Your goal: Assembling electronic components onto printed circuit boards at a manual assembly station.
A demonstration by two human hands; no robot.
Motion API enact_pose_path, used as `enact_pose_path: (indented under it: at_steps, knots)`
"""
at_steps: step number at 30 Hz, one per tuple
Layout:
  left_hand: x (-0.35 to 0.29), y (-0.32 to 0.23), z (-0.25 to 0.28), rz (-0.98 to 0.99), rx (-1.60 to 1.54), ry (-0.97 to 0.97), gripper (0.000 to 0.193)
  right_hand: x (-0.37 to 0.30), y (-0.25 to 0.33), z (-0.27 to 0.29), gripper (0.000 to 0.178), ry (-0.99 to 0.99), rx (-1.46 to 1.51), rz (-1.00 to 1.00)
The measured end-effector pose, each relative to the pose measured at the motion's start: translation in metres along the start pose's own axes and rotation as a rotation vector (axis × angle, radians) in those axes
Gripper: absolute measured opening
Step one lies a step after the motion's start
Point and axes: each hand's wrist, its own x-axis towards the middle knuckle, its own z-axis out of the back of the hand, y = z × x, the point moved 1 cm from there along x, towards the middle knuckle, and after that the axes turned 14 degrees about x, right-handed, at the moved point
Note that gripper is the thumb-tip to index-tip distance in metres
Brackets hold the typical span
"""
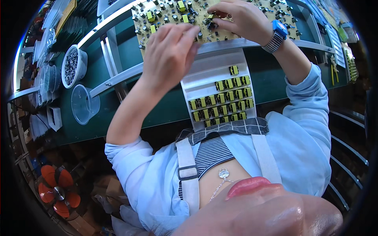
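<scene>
A tan circuit board [230,33] dense with small parts lies across the metal rails at the top. Above its middle, my right hand [246,21] comes in from the right, thumb and fingers closed around a small black-and-yellow transformer [211,23] at the board's surface. My left hand [171,51] hovers over the board's near left part, fingers bent and drawn together; whatever lies between its fingertips is hidden. Below the board, a white tray [201,74] holds rows of similar yellow-and-black transformers [220,98].
Metal rails [130,72] frame the board above a green tabletop [151,112]. On the left stand a white tub [80,63] of small metal-leaded parts and a clear plastic cup [84,106]. Yellow-handled pliers [334,72] hang at right. An orange fan [59,190] sits low left.
</scene>
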Motion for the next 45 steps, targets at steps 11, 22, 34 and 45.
enact_pose_path:
  at_steps: [11, 22, 34, 45]
  knots:
    - [0.018, 0.006, -0.029, -0.095, 0.224, 0.040, 0.034, -0.019, 0.003, 0.038, 0.031, -0.148, 0.265, -0.059]
    - [-0.021, -0.076, -0.014, -0.212, -0.360, 0.376, 0.030, -0.058, -0.003, 0.046, 0.035, -0.268, 1.397, -0.575]
    - [-0.049, -0.067, -0.009, -0.056, -0.574, 0.541, 0.031, 0.000, -0.018, 0.034, 0.034, -0.232, 0.814, -0.283]
    - [-0.054, -0.058, -0.007, -0.082, -0.546, 0.512, 0.033, 0.091, -0.080, 0.025, 0.022, 0.120, -0.190, -0.006]
